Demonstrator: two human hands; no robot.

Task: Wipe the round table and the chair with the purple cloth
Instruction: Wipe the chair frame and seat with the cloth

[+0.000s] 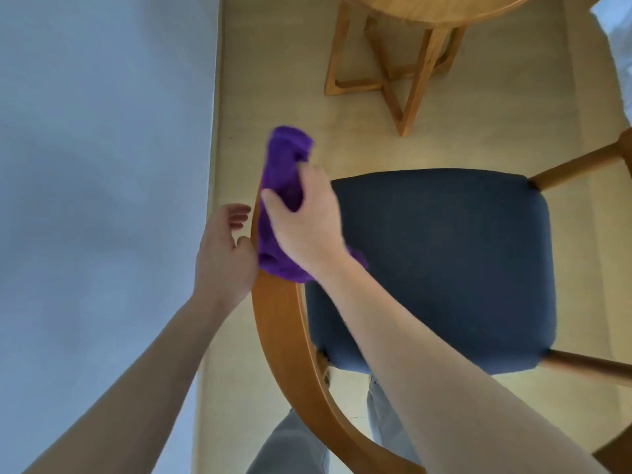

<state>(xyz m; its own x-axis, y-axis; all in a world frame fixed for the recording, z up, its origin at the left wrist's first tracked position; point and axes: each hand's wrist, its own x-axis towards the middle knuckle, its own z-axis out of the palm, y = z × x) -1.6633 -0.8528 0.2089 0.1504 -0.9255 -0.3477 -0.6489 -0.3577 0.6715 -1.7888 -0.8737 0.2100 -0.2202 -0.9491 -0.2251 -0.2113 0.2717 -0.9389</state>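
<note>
Your right hand (304, 213) grips the purple cloth (280, 200), fingers curled round it, pressing it onto the chair's curved backrest rail (284, 323). The rail's long axis runs back toward you, so wipe that way. Your left hand (224, 254) rests beside it, fingers loosely spread, holding nothing.

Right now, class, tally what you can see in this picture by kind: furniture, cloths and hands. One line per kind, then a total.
Furniture: 2, the chair and the round table
Cloths: 1, the purple cloth
Hands: 2, the left hand and the right hand
Total: 5
</note>
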